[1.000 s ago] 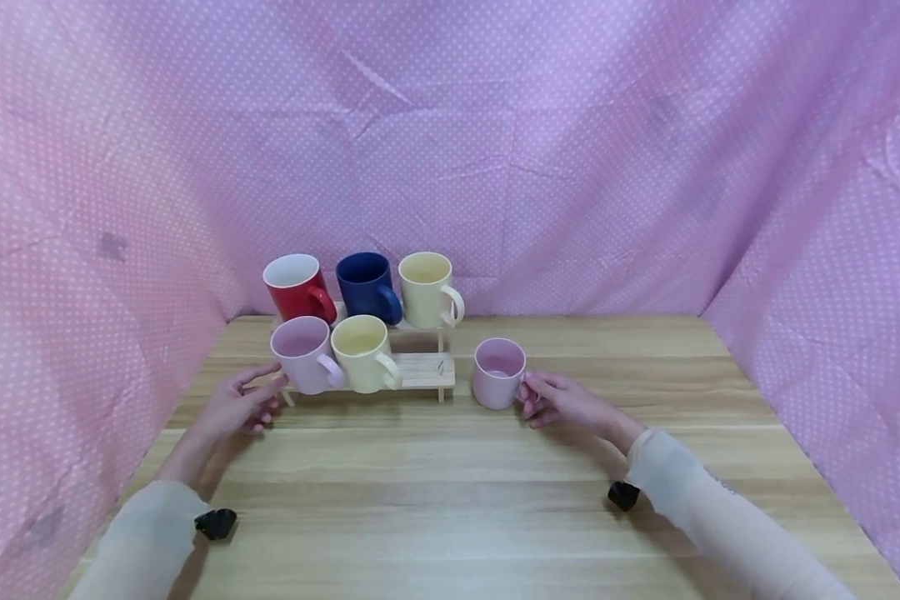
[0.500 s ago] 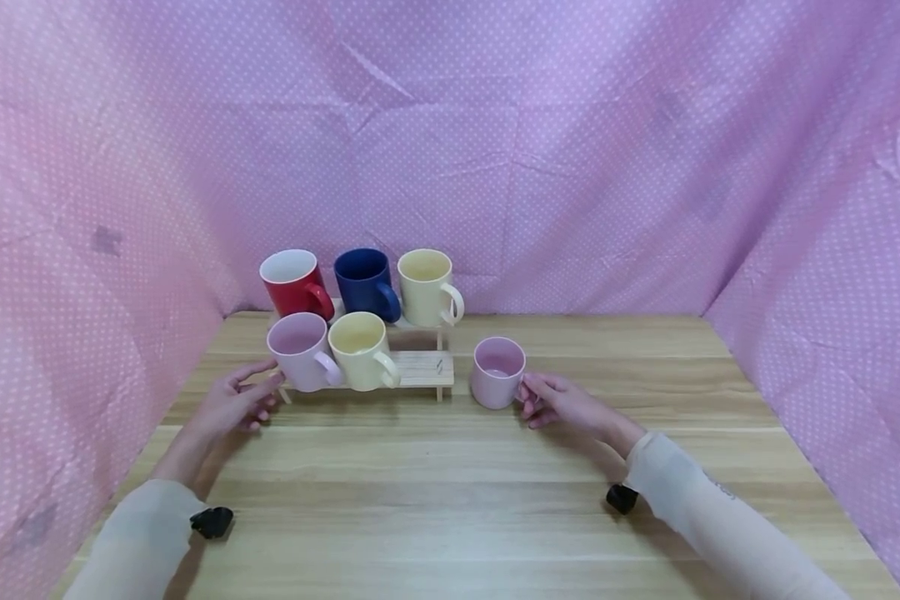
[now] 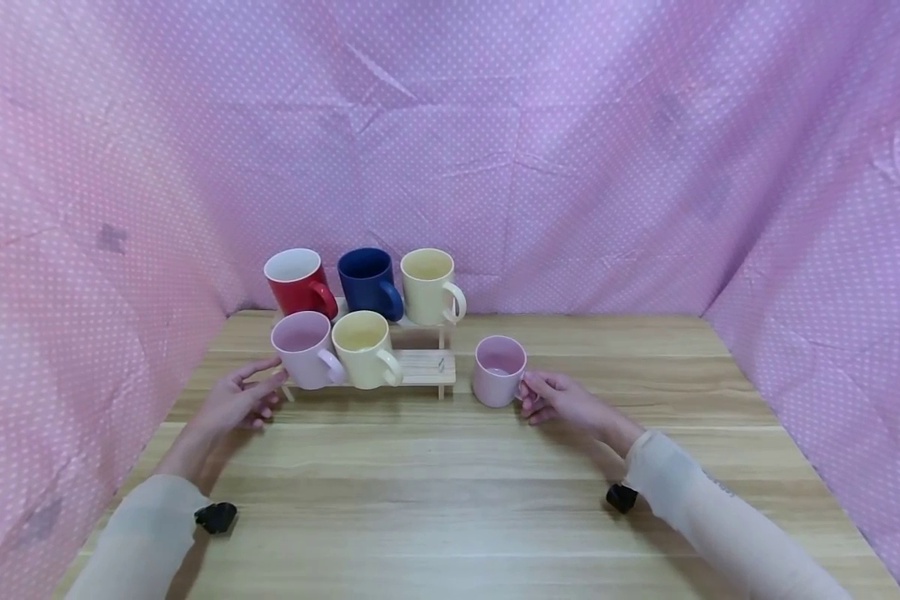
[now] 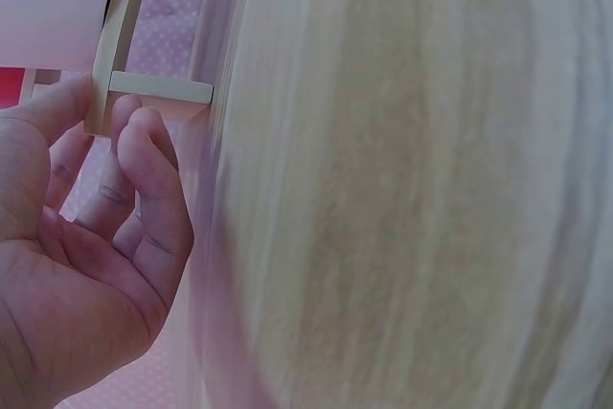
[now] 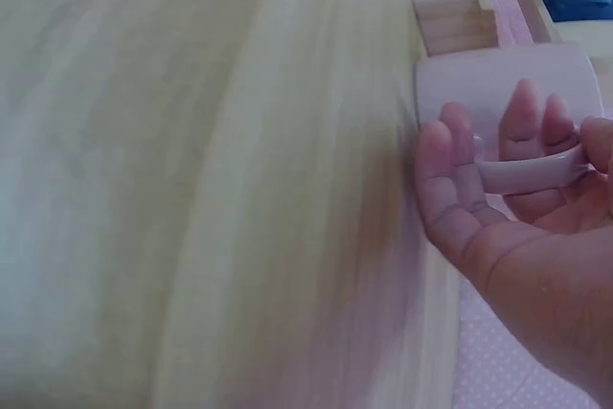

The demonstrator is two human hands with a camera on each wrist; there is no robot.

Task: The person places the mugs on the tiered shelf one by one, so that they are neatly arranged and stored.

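My right hand (image 3: pixel 562 402) grips the handle of a pink mug (image 3: pixel 498 375), which stands upright on the table just right of a two-tier wooden rack (image 3: pixel 423 367). In the right wrist view, fingers (image 5: pixel 522 126) pass through the handle and the thumb presses on it. At the rack's left end, my left hand (image 3: pixel 236 400) holds the end of the lower shelf (image 4: pixel 115 35) between thumb and curled fingers. Beside it, another pink mug (image 3: pixel 300 354) and a yellow mug (image 3: pixel 362 354) sit on the lower tier.
On the upper tier stand a red mug (image 3: pixel 294 287) with a white inside, a blue mug (image 3: pixel 365 283) and another yellow mug (image 3: pixel 426 287). Pink dotted cloth (image 3: pixel 570 167) hangs around the back and sides of the wooden table (image 3: pixel 420 500).
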